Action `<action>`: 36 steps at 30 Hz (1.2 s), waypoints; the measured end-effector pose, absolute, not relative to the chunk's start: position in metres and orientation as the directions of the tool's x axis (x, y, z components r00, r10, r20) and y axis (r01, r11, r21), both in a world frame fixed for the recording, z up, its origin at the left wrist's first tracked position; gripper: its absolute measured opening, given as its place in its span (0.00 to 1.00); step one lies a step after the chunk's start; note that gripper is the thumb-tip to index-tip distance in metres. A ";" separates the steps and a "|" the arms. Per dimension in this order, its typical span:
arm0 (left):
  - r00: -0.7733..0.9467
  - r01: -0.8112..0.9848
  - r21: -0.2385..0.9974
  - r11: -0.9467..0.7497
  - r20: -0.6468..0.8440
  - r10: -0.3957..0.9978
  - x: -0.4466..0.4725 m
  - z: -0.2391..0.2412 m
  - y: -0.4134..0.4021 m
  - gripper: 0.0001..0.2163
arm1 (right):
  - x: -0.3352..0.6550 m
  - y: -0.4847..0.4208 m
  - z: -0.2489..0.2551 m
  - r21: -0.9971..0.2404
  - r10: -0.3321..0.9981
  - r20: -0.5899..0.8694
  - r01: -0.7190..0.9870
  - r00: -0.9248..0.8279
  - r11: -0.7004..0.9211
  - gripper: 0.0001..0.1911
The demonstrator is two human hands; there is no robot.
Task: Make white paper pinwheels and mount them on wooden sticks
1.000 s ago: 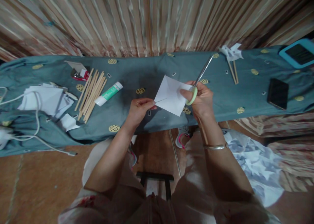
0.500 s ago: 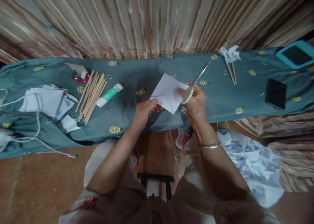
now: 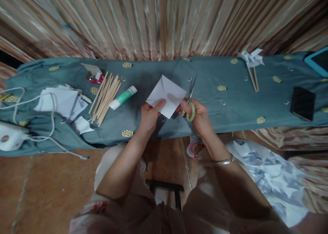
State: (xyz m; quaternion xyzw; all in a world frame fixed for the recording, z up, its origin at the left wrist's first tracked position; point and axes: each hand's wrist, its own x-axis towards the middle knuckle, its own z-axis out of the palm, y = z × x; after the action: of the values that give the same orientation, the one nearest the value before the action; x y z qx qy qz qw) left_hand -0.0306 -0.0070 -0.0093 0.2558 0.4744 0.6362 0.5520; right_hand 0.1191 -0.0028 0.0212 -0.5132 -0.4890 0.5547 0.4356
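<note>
My left hand (image 3: 150, 116) pinches a white square of paper (image 3: 170, 93) near its left and lower edge, thumb on top. Slits run into the sheet from its top corner and its left corner. In my right hand (image 3: 201, 116) is a pair of scissors (image 3: 190, 107) with pale green handles, its blades pointing up and away from me. The right fingertips are close to the paper's right corner; whether they touch it I cannot tell. Both hands are above the front part of the cloth-covered table (image 3: 205, 73).
Left of my hands lie a glue tube (image 3: 123, 97), several wooden sticks (image 3: 105, 100), a red box of small metal pieces (image 3: 94, 76), a paper stack (image 3: 58, 100) and white cables (image 3: 52, 124). Rightward are paper pinwheels (image 3: 252, 59), a black phone (image 3: 302, 104) and a bag of paper scraps (image 3: 271, 176).
The scissors have swung from slanting right to nearly upright, and their handles now face me. The paper has turned slightly in my left hand. The whole view has shifted a little leftward.
</note>
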 end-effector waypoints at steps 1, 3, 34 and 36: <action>-0.280 -0.459 0.887 0.045 -0.193 0.940 -0.034 -0.008 -0.006 0.17 | 0.118 -0.008 0.021 -0.987 0.976 -0.163 0.034 -0.145 -0.159 0.23; -0.321 -0.464 0.886 0.019 -0.188 0.928 -0.040 -0.006 -0.003 0.18 | 0.116 -0.018 0.022 -0.979 0.951 -0.204 0.033 -0.234 -0.202 0.24; -0.452 -0.387 0.920 -0.059 -0.134 0.882 -0.048 -0.007 0.008 0.16 | 0.094 -0.048 0.017 -0.924 0.802 -0.366 0.080 -0.471 -0.375 0.20; -0.457 -0.377 0.925 -0.052 -0.136 0.879 -0.048 -0.007 0.008 0.15 | 0.094 -0.048 0.017 -0.929 0.804 -0.354 0.082 -0.478 -0.361 0.19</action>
State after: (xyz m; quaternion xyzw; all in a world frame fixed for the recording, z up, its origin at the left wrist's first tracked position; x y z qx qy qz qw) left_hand -0.0480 0.0077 -0.0071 0.2450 0.5121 0.6828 0.4599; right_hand 0.0944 -0.0479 0.0173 -0.4403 -0.5026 0.6975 0.2587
